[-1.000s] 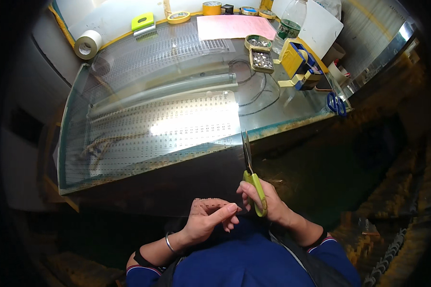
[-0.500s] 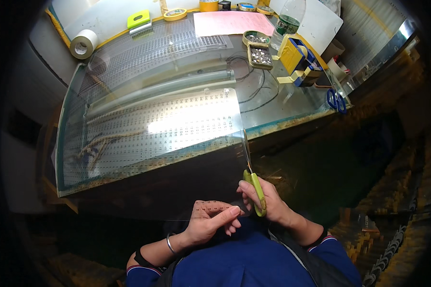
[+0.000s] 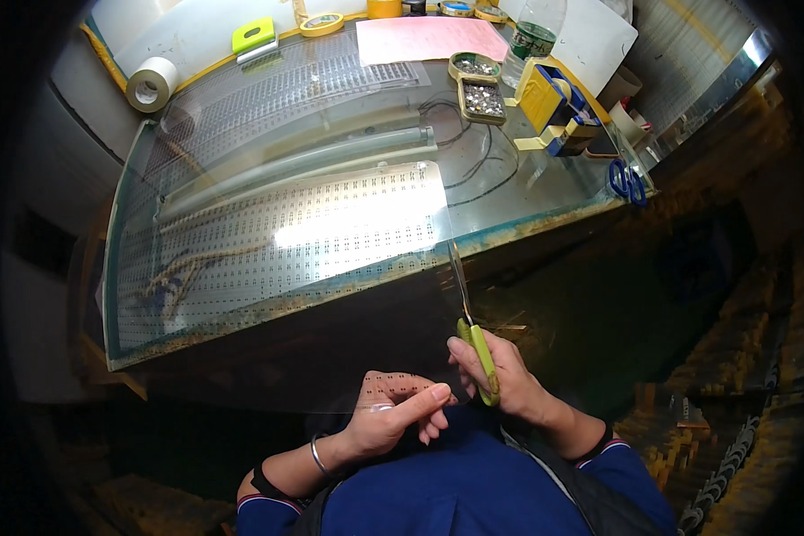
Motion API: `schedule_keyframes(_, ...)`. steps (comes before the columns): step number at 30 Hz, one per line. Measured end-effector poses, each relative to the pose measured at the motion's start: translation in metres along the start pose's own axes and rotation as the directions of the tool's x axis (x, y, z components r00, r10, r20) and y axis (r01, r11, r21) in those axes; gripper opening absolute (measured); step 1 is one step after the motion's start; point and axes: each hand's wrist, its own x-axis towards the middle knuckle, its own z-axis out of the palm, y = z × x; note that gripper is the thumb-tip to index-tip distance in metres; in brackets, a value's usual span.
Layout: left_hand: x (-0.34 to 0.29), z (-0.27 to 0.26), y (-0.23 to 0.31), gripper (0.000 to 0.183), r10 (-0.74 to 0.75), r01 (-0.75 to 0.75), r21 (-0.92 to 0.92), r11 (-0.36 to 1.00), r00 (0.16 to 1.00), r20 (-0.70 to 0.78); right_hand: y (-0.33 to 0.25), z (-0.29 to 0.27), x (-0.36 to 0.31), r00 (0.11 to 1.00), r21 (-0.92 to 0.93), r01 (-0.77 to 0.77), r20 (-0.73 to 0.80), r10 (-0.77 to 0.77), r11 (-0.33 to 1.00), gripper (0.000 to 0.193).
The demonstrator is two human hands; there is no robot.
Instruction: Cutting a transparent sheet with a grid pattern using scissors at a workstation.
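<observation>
A large clear plastic sheet [image 3: 366,210] printed with rows of small dark marks lies on the glass tabletop and hangs over its front edge toward me. My left hand [image 3: 400,408] pinches the sheet's near edge between thumb and fingers, and the marks show over its knuckles. My right hand [image 3: 500,371] grips a pair of scissors [image 3: 479,350] with green handles. Their blades point away from me, along the sheet's right edge near the table's front rim. The blades look slightly apart.
On the glass table [image 3: 545,201] lie a pink paper [image 3: 433,40], a tin of small shiny pieces [image 3: 482,98], a yellow and blue tape dispenser [image 3: 558,103], blue-handled scissors [image 3: 627,183] and a white tape roll [image 3: 152,85]. A plastic bottle [image 3: 534,40] stands behind.
The scissors' blades have opened slightly, and my right hand has shifted a little to the right. My left hand keeps its pinch on the sheet. The view has moved slightly.
</observation>
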Motion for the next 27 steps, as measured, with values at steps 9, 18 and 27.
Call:
schedule_keyframes(9,0.002,0.001,-0.002,0.022,-0.023,0.024,-0.021,0.999,0.999,0.045,0.0,0.005,-0.002,0.998,0.037,0.013,-0.063,-0.01,0.999,0.036)
schedule_keyframes(18,0.006,0.0,-0.009,0.023,-0.056,0.055,0.033,0.998,0.997,0.057,0.009,0.005,-0.004,0.992,0.032,0.016,-0.124,-0.012,0.999,0.036)
schedule_keyframes(27,0.007,0.003,-0.015,0.022,-0.077,0.069,0.09,0.994,0.993,0.089,0.004,0.002,-0.001,0.992,0.095,0.014,-0.126,-0.001,0.995,0.029)
